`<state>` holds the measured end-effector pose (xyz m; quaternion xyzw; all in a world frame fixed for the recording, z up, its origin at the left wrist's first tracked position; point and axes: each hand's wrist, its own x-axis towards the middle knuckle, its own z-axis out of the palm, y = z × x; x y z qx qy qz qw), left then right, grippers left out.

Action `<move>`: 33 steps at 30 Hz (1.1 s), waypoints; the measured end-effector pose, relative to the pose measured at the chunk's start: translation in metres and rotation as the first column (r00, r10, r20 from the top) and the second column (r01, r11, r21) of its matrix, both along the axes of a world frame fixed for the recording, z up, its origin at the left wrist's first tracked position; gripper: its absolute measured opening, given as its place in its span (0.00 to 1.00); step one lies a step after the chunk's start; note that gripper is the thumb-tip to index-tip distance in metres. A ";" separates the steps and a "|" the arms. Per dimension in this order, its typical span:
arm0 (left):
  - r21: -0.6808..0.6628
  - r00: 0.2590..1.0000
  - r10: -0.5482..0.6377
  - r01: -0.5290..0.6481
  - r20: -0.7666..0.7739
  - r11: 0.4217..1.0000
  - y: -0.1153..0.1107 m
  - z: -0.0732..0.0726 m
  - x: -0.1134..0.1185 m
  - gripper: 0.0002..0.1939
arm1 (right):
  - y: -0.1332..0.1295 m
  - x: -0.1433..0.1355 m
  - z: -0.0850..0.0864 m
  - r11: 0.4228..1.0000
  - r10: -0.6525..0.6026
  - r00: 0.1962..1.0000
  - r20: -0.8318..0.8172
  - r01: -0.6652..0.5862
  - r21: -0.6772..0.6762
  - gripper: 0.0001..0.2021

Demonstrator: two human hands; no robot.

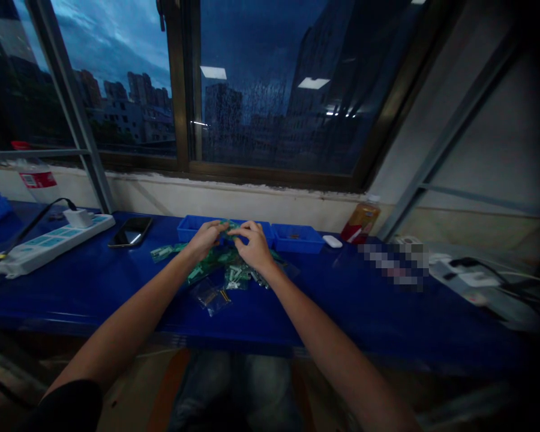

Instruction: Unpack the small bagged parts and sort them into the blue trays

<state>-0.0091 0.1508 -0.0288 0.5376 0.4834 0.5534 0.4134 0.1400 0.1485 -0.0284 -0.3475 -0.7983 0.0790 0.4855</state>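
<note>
Small green piece (pixel 228 225), centre of the frame: between the two sets of fingertips, left hand on its left side, right hand on its right, neither clearly nearer; long axis too blurred to tell

Left hand (pixel 206 238): fingers bent close together, apparently pinching the piece from the left

Right hand (pixel 254 243): fingers arched and partly apart, tips at the same piece; firm pinch or light touch, impossible to tell

Pile of green circuit-board-like parts (pixel 236 275), centre: just below both hands in the frame, spread left to right, partly hidden by the forearms

Clear plastic bag (pixel 212 298), lower centre: at the near edge of the pile, thin yellow strips visible

Blue plastic bin (pixel 188 227), centre: just beyond the left hand, partly covered

Rightmost blue bin (pixel 299 245), right of centre: beside the right hand, a few small pieces inside

Smartphone (pixel 131 233), left of centre: flat on the blue table (pixel 324 300), near the power strip (pixel 60 243)

Bottle of amber drink (pixel 362 221), right of centre: upright, well apart from both hands
</note>
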 end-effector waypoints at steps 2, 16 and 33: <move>0.128 0.996 0.042 -0.031 -0.083 0.991 -0.002 0.002 -0.001 0.16 | 0.001 0.002 0.003 0.990 -0.004 0.997 -0.081 -0.007 -0.139 0.06; 0.264 0.951 -0.011 0.097 -0.310 0.960 -0.008 0.005 0.012 0.18 | 0.009 0.014 0.008 0.989 -0.107 0.966 -0.237 0.080 -0.122 0.09; 0.579 0.821 0.237 0.133 -0.519 0.804 -0.010 0.000 0.015 0.13 | 0.015 0.011 0.007 0.739 -0.086 0.882 -0.464 -0.256 -0.623 0.21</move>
